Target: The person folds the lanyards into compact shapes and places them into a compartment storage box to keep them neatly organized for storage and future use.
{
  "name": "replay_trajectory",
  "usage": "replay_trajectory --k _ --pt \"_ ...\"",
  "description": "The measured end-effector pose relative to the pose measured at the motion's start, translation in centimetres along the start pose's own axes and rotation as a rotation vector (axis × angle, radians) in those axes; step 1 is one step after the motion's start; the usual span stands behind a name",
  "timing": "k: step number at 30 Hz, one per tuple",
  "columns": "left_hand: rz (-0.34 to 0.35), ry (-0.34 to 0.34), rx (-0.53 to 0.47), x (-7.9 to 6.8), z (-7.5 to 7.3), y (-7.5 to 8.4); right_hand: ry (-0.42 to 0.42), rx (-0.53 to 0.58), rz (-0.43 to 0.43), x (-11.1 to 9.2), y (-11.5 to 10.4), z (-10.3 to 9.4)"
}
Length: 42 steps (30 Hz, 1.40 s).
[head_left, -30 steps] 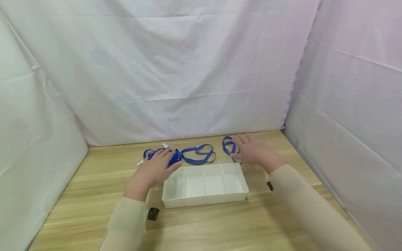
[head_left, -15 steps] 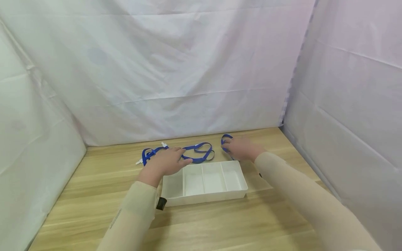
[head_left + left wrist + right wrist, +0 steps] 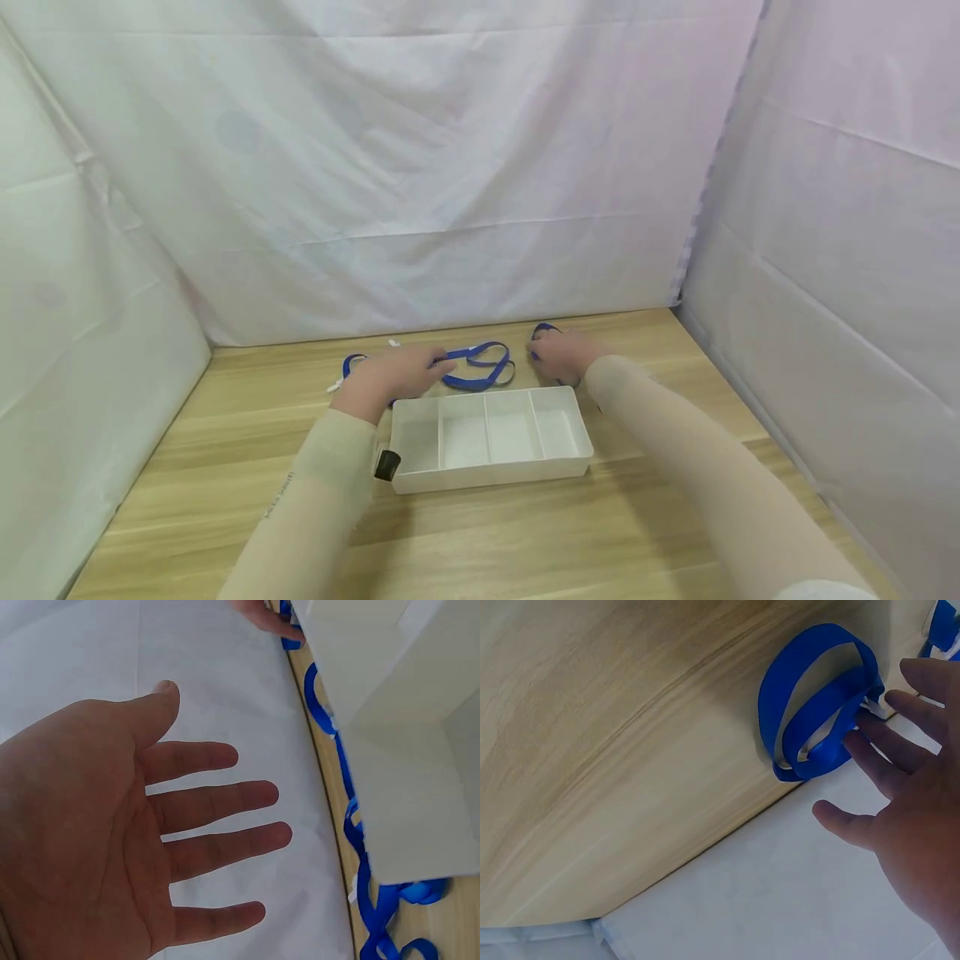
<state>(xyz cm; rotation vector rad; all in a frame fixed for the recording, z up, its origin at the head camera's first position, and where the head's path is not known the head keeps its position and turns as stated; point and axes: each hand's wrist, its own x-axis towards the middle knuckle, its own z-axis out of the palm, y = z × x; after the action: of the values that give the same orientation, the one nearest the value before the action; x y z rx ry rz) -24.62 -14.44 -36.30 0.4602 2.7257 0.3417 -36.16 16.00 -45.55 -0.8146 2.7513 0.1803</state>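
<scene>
My left hand (image 3: 401,372) hovers over a tangle of blue lanyards (image 3: 349,363) at the back left, covering most of it. In the left wrist view its fingers are straight and spread, the palm bare. To the right, my right hand (image 3: 564,354) reaches down over a coiled blue lanyard (image 3: 787,690); the right wrist view shows spread, lightly bent fingers with tips right at the ribbon. Between the hands another looped blue lanyard (image 3: 468,384) lies on the table. A white plastic tray (image 3: 491,479) with several compartments stands in front of them, nothing inside.
The wood-grain table (image 3: 480,542) ends at a white cloth backdrop (image 3: 450,167) behind the lanyards. More white cloth (image 3: 840,250) hangs along the right, and another sheet along the left. A white clip (image 3: 335,386) sticks out from the left tangle.
My right hand has moved left and down onto the right lanyard. My left hand has shifted right across the left tangle. The tray and middle lanyard stay in place.
</scene>
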Motion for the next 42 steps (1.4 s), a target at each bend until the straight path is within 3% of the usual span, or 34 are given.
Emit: replay_trajectory --k 9,16,21,28,32,35,42 --pt "-0.006 -0.011 0.007 -0.1 -1.5 -0.3 0.009 0.044 -0.032 0.2 0.2 0.5" --pt "0.017 -0.015 0.009 0.0 -1.1 0.8 0.133 0.163 -0.116 -0.5 -0.2 -2.2" --pt "0.025 0.016 0.026 0.4 -0.2 1.8 0.2 0.268 -0.171 -1.7 -1.1 -4.2" --pt "0.101 0.102 0.061 0.8 0.0 3.9 0.207 0.258 -0.25 -3.4 -3.5 -6.7" --pt "0.111 0.162 0.026 1.5 0.1 5.0 0.273 0.253 -0.306 -3.9 -4.7 -7.7" --pt "0.103 0.194 -0.059 2.1 0.4 5.6 0.293 0.401 -0.251 -4.3 -5.8 -8.2" --pt "0.037 0.248 -0.275 2.7 0.9 6.2 0.288 0.982 0.032 -5.1 -8.5 -8.2"
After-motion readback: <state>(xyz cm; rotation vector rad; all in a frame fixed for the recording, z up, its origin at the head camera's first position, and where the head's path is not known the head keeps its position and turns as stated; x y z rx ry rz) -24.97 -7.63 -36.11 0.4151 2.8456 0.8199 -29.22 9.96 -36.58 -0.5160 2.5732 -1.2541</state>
